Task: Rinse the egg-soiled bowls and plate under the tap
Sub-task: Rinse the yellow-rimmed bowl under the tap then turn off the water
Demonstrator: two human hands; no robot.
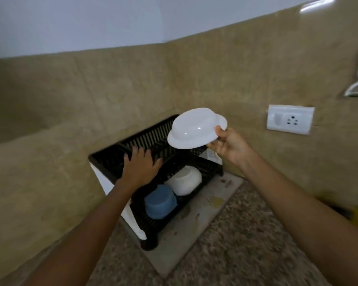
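White, glossy, shallow plastic bowl (pixel 195 129) sits upside down in my right hand (pixel 228 146), pinched at its rim, above my flat, spread left hand (pixel 141 169); probably light, wet-slick.

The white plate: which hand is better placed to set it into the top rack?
Probably the right hand: it grips the white plate above the rack, while the left hand rests spread there.

Dim, soft-focus frame; blurred, bowed edges
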